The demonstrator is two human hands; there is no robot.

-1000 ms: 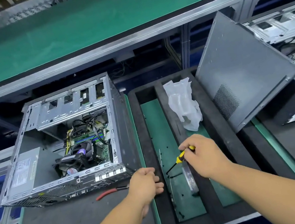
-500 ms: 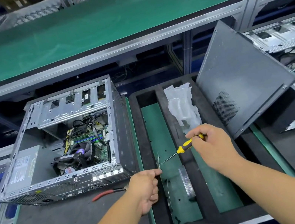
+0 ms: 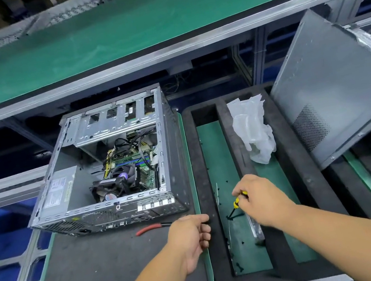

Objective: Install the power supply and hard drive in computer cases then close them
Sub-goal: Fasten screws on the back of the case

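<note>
Right hand [image 3: 261, 197] lowered, gripping screwdriver [image 3: 238, 201] | left hand [image 3: 191, 238] curled, empty | computer case [image 3: 114, 162] lidless, power supply [image 3: 59, 192] seated

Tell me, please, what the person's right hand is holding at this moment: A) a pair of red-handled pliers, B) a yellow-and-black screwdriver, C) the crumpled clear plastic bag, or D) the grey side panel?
B: the right hand grips the yellow-and-black screwdriver, tip down over the green tray floor, while the red-handled pliers lie on the mat, and the plastic bag and side panel are untouched.

Open computer case [image 3: 110, 167] on mat
</note>
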